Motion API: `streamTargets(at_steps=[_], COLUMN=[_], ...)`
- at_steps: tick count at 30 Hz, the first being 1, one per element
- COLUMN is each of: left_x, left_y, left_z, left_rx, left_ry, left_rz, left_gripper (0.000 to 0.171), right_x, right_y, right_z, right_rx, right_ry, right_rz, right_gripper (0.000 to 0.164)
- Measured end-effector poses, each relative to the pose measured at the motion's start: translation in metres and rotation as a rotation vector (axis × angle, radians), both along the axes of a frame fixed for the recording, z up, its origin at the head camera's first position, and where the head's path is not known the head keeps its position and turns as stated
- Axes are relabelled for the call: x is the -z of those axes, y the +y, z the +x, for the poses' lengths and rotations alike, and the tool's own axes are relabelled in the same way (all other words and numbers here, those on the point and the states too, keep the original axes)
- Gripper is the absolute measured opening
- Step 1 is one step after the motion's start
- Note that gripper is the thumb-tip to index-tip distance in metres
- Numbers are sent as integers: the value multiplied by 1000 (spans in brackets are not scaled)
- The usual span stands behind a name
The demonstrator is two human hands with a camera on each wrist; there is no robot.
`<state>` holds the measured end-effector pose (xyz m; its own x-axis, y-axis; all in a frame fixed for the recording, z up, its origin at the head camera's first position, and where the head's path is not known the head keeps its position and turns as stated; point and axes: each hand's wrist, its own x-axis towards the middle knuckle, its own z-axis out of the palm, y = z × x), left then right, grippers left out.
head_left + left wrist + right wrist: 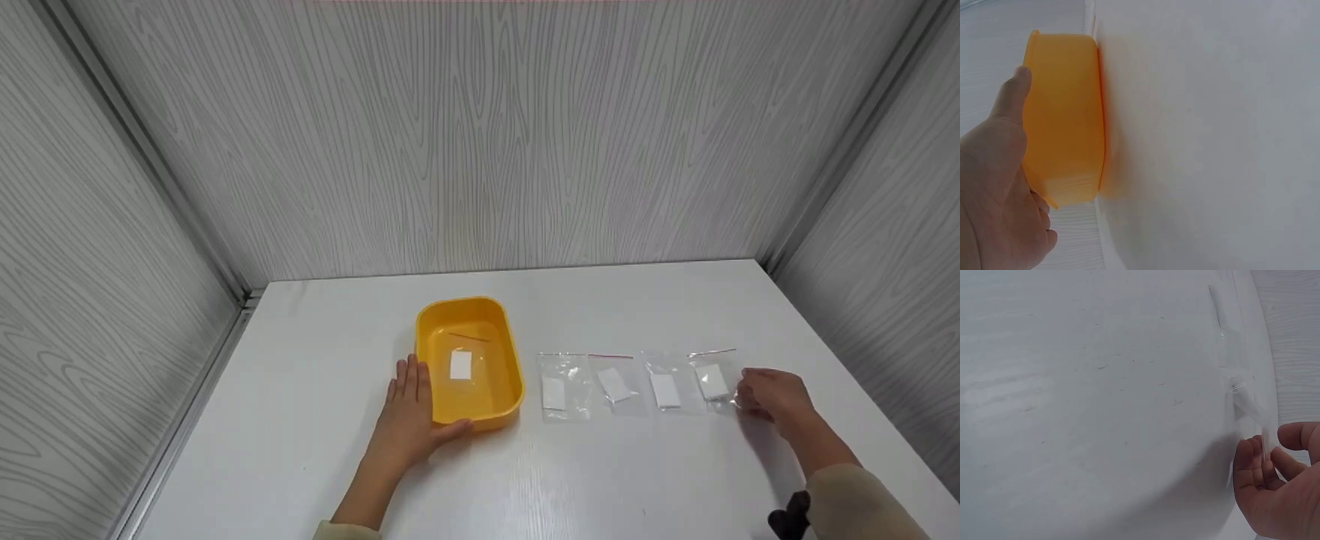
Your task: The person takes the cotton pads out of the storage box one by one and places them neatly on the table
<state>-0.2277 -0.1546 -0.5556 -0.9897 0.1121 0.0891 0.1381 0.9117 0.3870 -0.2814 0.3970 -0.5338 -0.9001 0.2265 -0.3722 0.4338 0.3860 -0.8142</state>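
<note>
A yellow plastic bin [517, 371] stands on the white table, holding a clear zip bag with a white rectangle [460, 365] and a reddish strip. My left hand [409, 424] lies against its near left corner, fingers straight along the left side and thumb stretched along the near end. The left wrist view shows the thumb at the bin's rim. On the right, my right hand [776, 394] pinches the right edge of the end zip bag [712, 382], which has a white rectangle inside. In the right wrist view, this bag's edge [1266, 439] stands up at the fingertips.
Several similar clear zip bags lie in a row between the bin and my right hand, among them one [555, 394] nearest the bin and one [615, 384] beside it. Wood-grain panels [480, 150] enclose the table [337, 337] at the back and both sides.
</note>
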Motion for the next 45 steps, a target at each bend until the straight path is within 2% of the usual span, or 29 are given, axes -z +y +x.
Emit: streamTargets(at_steps=[3,9,16,22,29,38,45], left_x=[1,0,-1,-2,-1,0,0], left_y=[0,0,1,0,1,0,-1], left_z=[0,0,-1,-1,-1,1,3], left_rx=[-3,-1,-3,3,5,4,5], left_ry=[-7,-4,-13,-8,1,-4,-3], left_rz=[-4,-2,-2,-1,12,8,13], left_gripper=[129,129,131,130,128,129,129], right_x=[-1,0,1,0,0,-6,-14], right_y=[0,1,4,5,5,-24,-63], right_z=[1,1,3,3,4,1,-3], right_rx=[1,15,39,49,-1,-14,-30], right_ry=[11,5,-15,3,18,95,169], right_rz=[44,38,105,113,125,109,43], right_gripper=[67,67,66,64,63,59,54])
